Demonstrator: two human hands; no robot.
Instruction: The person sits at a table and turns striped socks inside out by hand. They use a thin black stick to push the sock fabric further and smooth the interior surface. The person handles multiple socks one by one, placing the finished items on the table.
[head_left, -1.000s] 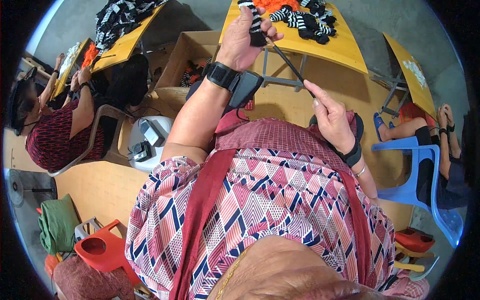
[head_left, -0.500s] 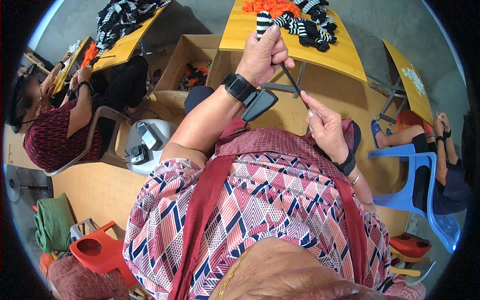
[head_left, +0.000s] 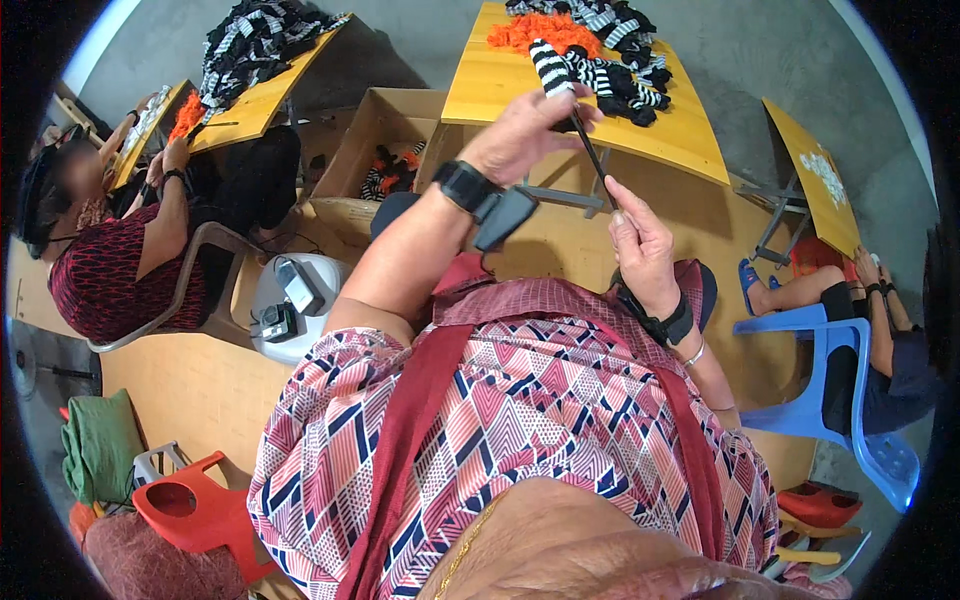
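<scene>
My left hand [head_left: 525,130] is raised in front of me, fingers closed around a black-and-white striped fabric piece [head_left: 549,66] and the upper end of a thin dark stick [head_left: 592,158]. My right hand [head_left: 640,240] pinches the stick's lower end. Both wrists wear black bands, and a dark device hangs under the left wrist. Beyond the hands stands a yellow table [head_left: 500,95] carrying a pile of striped fabric pieces [head_left: 620,80] and orange fluffy material [head_left: 540,30].
An open cardboard box [head_left: 375,140] with striped and orange pieces sits left of the table. A person in a dark red top [head_left: 100,260] works at another yellow table on the left. A blue plastic chair [head_left: 830,380] with another person stands right. A red stool [head_left: 190,510] is lower left.
Both hands have come down and closer together. The left hand has pulled a striped piece off the table pile toward me, with the stick still held between the hands.
</scene>
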